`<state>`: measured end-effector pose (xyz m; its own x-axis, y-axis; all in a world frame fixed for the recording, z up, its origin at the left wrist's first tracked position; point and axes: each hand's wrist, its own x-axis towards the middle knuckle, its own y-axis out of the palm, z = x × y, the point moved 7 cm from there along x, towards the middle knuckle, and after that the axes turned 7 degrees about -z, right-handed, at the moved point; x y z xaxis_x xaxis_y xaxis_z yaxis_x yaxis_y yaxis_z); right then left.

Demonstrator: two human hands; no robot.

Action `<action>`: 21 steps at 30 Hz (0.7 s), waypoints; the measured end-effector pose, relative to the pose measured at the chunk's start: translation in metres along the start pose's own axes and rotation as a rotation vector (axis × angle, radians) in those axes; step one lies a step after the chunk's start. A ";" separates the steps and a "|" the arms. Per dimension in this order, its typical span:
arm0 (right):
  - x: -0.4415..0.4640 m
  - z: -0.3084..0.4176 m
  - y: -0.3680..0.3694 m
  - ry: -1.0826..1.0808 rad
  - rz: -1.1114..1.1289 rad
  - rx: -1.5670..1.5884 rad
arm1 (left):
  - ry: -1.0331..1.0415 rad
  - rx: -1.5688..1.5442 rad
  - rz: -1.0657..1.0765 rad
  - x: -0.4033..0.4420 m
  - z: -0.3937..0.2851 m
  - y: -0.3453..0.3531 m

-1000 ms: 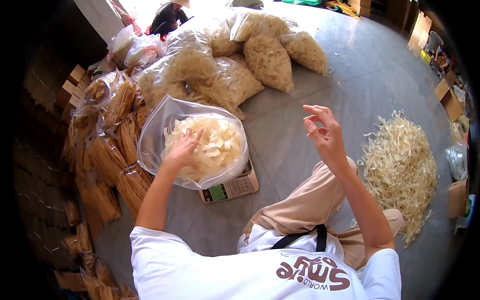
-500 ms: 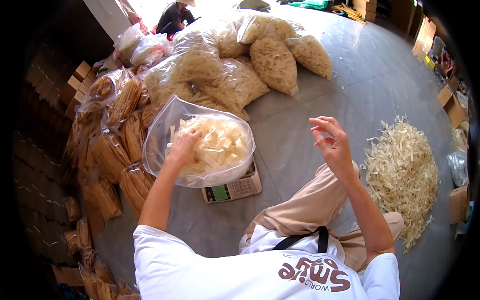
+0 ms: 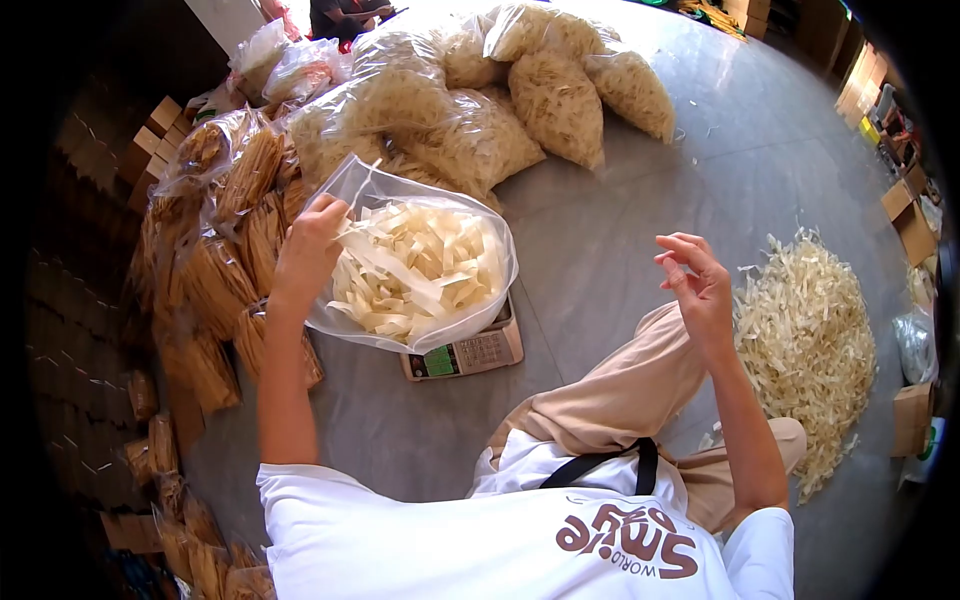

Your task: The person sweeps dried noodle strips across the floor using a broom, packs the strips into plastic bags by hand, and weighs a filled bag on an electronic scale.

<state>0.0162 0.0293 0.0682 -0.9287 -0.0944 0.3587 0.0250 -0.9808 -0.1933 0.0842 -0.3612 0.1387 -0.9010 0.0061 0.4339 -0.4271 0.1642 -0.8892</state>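
Observation:
A clear plastic bag [image 3: 505, 250] full of pale flat strips [image 3: 425, 265] stands open on a scale [image 3: 485, 350] with a lit green display. At the bag's left rim, my left hand [image 3: 318, 232] is closed on a few pale strips, which trail over the heap and up past the rim. My right hand [image 3: 700, 290] hangs in the air above my knee, its fingers curled but apart and nothing between them. To the right of it, a loose pile of pale strips [image 3: 805, 350] lies on the floor.
Several filled bags [image 3: 555, 105] lie beyond the scale. Bundles of brown strips in clear wrapping [image 3: 215, 290] are heaped at the left. A person [image 3: 345, 15] sits at the top edge. Cardboard boxes [image 3: 910, 225] line the right side of the grey floor [image 3: 600, 210].
My left hand has risen out of the bag and moved left, with strips now in its grip. My right hand has shifted slightly right.

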 end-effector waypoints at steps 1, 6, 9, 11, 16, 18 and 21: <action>-0.003 0.000 -0.002 0.003 0.003 -0.002 | 0.006 -0.030 -0.040 0.001 -0.004 -0.008; -0.014 -0.011 -0.015 0.045 -0.020 0.001 | 0.027 -0.143 -0.126 0.008 -0.013 -0.033; -0.019 -0.015 -0.021 0.052 -0.037 0.011 | 0.019 -0.134 -0.153 0.010 -0.016 -0.043; -0.021 -0.016 -0.024 0.053 -0.043 0.012 | 0.009 -0.143 -0.173 0.013 -0.018 -0.050; -0.026 -0.017 -0.026 0.060 -0.051 0.023 | 0.079 -0.105 -0.264 0.014 -0.032 -0.064; -0.027 -0.018 -0.026 0.071 -0.046 0.039 | 0.064 -0.107 -0.269 0.014 -0.032 -0.066; -0.029 -0.017 -0.025 0.073 -0.046 0.039 | 0.051 -0.109 -0.255 0.014 -0.034 -0.066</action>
<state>0.0359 0.0598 0.0468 -0.9535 -0.0375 0.2990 -0.0056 -0.9899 -0.1419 0.1023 -0.3387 0.2087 -0.7592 0.0002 0.6508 -0.6263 0.2719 -0.7307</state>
